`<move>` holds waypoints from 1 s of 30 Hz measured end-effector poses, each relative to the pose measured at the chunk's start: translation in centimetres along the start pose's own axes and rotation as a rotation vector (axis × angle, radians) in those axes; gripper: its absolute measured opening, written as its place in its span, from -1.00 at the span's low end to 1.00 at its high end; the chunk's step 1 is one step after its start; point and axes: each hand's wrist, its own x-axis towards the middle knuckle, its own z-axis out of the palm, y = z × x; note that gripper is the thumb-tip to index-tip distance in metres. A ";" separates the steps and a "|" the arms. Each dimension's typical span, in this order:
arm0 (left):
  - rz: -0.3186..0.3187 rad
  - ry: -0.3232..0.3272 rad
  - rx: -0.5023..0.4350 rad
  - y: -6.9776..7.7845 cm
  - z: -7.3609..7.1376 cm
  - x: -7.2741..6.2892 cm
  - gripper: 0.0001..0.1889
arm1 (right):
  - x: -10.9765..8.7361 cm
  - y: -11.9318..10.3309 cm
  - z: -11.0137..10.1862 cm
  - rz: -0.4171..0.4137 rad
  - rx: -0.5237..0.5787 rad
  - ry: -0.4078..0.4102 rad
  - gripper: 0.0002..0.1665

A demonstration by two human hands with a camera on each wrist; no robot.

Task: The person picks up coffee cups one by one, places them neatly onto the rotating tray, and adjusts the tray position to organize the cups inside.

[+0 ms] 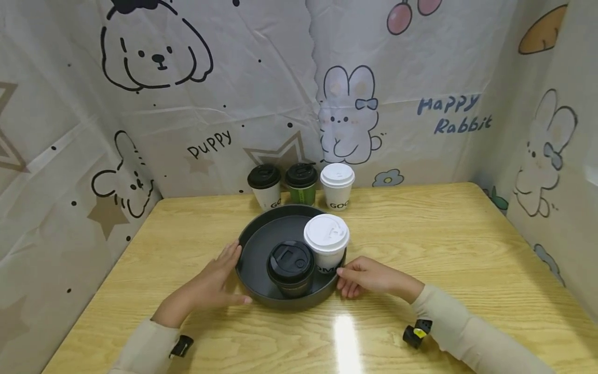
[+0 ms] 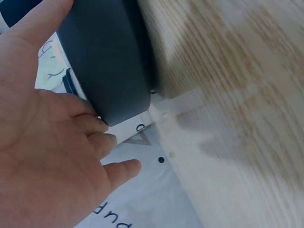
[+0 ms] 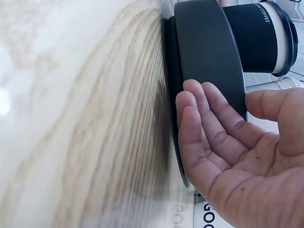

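A round dark grey tray (image 1: 261,228) with a raised wall stands on the wooden table. Inside it are a black-lidded dark cup (image 1: 291,267) at the front and a white-lidded white cup (image 1: 327,239) at the right. My left hand (image 1: 212,283) is spread at the tray's left side, fingers against the wall and thumb reaching toward the front. On the right, my right hand (image 1: 366,278) pinches the tray wall, thumb at the rim and fingers on the outside, as the right wrist view shows.
Behind the tray stand a white cup with a black lid (image 1: 264,182), a green cup (image 1: 301,183) and another white cup (image 1: 337,184). A printed cloth (image 1: 261,104) hangs along the table's back and sides. Both wrists wear small black devices.
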 end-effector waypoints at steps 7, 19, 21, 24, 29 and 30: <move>-0.072 -0.078 0.012 1.9 -0.3 -1.5 0.20 | 0.2 -0.1 -1.1 0.024 -0.042 0.055 -0.49; -0.006 -0.172 -0.058 4.1 0.0 -3.6 0.08 | 1.9 -0.4 -4.0 0.106 -0.088 0.108 -0.43; 0.027 -0.186 -0.092 4.0 0.0 -3.8 0.07 | 2.1 -0.5 -4.3 0.124 -0.083 0.125 -0.42; 0.054 -0.196 -0.103 3.9 -0.2 -3.9 0.06 | 2.2 -0.6 -4.4 0.136 -0.079 0.140 -0.42; 0.048 -0.206 -0.123 4.0 -0.4 -3.6 0.03 | 1.8 -0.1 -4.3 0.112 -0.067 0.143 -0.41; 0.046 -0.199 -0.131 3.9 -0.4 -3.5 0.02 | 1.6 0.1 -4.2 0.110 -0.062 0.139 -0.41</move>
